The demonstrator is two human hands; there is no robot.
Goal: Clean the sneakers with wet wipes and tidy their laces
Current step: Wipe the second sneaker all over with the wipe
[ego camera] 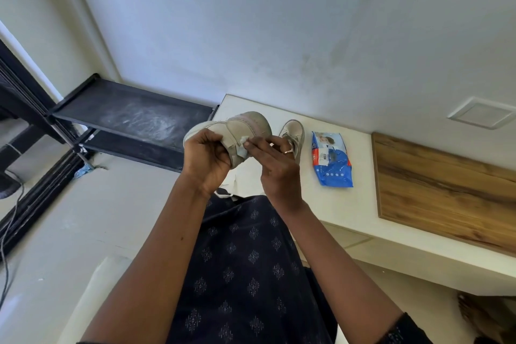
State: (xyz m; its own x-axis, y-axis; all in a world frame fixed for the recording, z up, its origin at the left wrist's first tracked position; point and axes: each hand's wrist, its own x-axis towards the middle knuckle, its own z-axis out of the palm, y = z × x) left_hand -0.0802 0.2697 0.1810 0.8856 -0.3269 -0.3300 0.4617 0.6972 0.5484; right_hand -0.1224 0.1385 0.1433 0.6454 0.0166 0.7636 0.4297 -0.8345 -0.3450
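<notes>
My left hand (206, 156) grips a beige sneaker (245, 127) and holds it up in the air, sole side turned toward the wall. My right hand (276, 167) pinches a small white wet wipe (243, 146) and presses it against the sneaker's side. A white lace end (223, 195) hangs below my left wrist. The second beige sneaker (293, 131) stands upright on the white counter (343, 204), partly hidden behind my right hand. A blue pack of wet wipes (332, 159) lies flat on the counter just right of that sneaker.
A wooden board (446, 190) covers the counter's right part. A black shoe rack (134, 117) with dusty shelves stands left of the counter against the wall. Cables (11, 220) and a blue scrap (83, 172) lie on the floor at left.
</notes>
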